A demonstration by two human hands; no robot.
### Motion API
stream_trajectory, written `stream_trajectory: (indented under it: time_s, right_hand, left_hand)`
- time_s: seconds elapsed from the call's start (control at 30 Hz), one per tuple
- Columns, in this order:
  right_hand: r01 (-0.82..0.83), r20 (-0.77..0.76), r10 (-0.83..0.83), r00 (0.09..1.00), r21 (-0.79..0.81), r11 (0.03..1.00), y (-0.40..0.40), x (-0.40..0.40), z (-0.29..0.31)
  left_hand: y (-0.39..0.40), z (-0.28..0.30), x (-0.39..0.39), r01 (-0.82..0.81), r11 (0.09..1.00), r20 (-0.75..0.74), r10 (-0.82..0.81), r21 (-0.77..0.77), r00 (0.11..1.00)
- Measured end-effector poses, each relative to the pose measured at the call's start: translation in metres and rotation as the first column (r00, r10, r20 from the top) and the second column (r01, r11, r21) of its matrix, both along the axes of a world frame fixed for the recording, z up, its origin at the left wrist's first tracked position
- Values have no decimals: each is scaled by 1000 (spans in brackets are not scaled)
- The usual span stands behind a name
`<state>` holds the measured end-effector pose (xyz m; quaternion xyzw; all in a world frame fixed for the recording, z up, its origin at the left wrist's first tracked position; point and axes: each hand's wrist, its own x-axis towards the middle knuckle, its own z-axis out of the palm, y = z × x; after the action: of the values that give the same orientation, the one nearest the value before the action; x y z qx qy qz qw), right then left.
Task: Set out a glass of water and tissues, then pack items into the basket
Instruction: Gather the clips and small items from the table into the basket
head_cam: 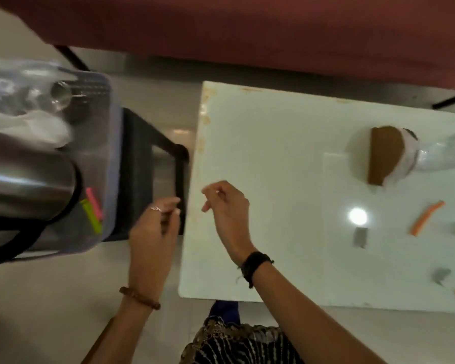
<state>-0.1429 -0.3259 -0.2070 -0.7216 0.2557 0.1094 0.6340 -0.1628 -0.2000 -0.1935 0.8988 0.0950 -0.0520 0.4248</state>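
Observation:
A translucent plastic basket (111, 143) stands on a dark stool at the left. Inside it lie a steel jug (29, 177), an overturned glass (59, 97), white tissues (37, 127) and pink and green sticky notes (92, 211). My left hand (155, 227) hovers beside the basket's right edge, fingers loosely curled and holding nothing. Over the white table's (286, 166) left edge, my right hand (226, 206) is also free, its fingers bent but apart. A brown and white roll-like object (386, 158) lies on the table at the right, next to clear plastic (447, 153).
A dark stool (142, 166) carries the basket, left of the table. Orange strips (427, 218) and small grey scraps (360, 236) lie on the table's right part. A maroon sofa (247, 27) runs along the far side. The floor is pale tile.

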Motion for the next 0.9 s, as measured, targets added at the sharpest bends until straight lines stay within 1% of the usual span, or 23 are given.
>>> stream_trajectory:
  time_s: [0.1, 0.17, 0.27, 0.4, 0.43, 0.5, 0.57, 0.63, 0.67, 0.77, 0.83, 0.9]
  right_hand:
    - [214, -95, -214, 972, -8, 977, -91, -40, -4]
    - [305, -140, -310, 940, -59, 951, -148, -67, -6]
    - [423, -151, -443, 884, -146, 894, -233, -107, -9]
    - [525, -160, -560, 813, -218, 823, -332, -150, -13]
    - [542, -158, -580, 799, -225, 809, -357, -159, -14]
    - [560, -158, -604, 782, -250, 790, -400, -173, -18]
    - [552, -180, -619, 764, -312, 773, -442, -187, -25]
    - [491, -257, -600, 757, -381, 783, -473, -200, -34]
    - [443, -319, -579, 751, -407, 799, -486, -207, -39]
    - [250, -499, -450, 740, -417, 874, -503, -221, -54]
    - [128, -548, -366, 752, -424, 897, -502, -226, -63]
    - [64, -541, -328, 775, -448, 892, -500, -229, -71]
  left_hand:
    - [-96, -11, -17, 153, 972, -136, -178, -175, 975]
    - [-158, -22, -28, 254, 939, -204, -302, -231, 931]
    - [-250, -33, -48, 375, 885, -240, -441, -276, 865]
    - [-339, -50, -77, 462, 858, -261, -510, -227, 820]
    - [-356, -57, -85, 469, 862, -271, -506, -191, 819]
    - [-379, -70, -96, 463, 885, -290, -457, -52, 841]
    - [-400, -81, -103, 408, 909, -319, -363, 86, 875]
    - [-414, -88, -108, 302, 945, -362, -239, 126, 901]
    - [-422, -92, -110, 272, 953, -378, -204, 135, 903]
    - [-440, -104, -113, 285, 942, -382, -200, 180, 902]
    - [-449, -106, -114, 270, 947, -355, -195, 174, 914]
    - [-457, -107, -116, 285, 944, -347, -215, 165, 913]
